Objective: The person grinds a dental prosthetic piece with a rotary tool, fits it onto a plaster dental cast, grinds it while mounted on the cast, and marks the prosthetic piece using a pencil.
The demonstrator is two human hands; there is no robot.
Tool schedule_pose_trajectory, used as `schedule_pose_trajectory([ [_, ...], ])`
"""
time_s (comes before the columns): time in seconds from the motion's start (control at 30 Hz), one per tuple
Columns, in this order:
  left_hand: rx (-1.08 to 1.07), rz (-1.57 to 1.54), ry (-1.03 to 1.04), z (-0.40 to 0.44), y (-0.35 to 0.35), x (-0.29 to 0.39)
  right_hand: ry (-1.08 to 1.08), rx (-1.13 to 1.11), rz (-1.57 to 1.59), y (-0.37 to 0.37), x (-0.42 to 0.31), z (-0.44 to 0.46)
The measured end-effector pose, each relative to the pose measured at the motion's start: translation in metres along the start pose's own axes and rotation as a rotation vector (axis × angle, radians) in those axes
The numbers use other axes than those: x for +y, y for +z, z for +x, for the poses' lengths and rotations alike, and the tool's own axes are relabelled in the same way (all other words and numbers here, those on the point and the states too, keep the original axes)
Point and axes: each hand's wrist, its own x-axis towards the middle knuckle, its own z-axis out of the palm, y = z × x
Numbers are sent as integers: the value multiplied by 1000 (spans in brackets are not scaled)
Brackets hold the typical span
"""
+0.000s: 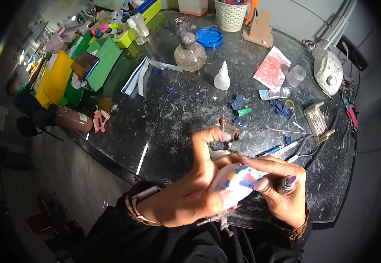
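My left hand (188, 193) is wrapped around a pale dental cast (238, 182) with blue and pinkish patches on its upper face. Metal articulator parts stick out above (223, 125) and below (221, 219) this hand, its index finger and thumb bent around the work. On the other side, my right hand (282, 193) touches the cast with its fingertips. A dark, round-bodied rotary handpiece (285, 184) with a mauve tip sits gripped in it, pointing away from the cast. The undersides of the cast and the handpiece's rear are hidden by my fingers.
Ahead stand a glass burner (190, 55), a dropper bottle (222, 79) and a blue lid (209, 37). Blue wax scraps (237, 102), a handpiece rest (316, 122) and a white control unit (328, 73) lie rightward. Green and yellow boxes (104, 63) and a person (23, 96) are left.
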Motion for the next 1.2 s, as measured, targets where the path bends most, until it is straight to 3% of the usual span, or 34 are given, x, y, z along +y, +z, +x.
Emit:
schedule_pose_trajectory([
  [0.47,2,-459,-301,-10,-1,9,-8,-40,2,-6,-4,-6],
  [0.73,-105,-854,-295,-7,-3,3,-45,-34,-33,-5,-8,-7],
  [1.2,-20,-725,-297,-13,-4,2,-50,-59,-11,-3,-14,-8],
])
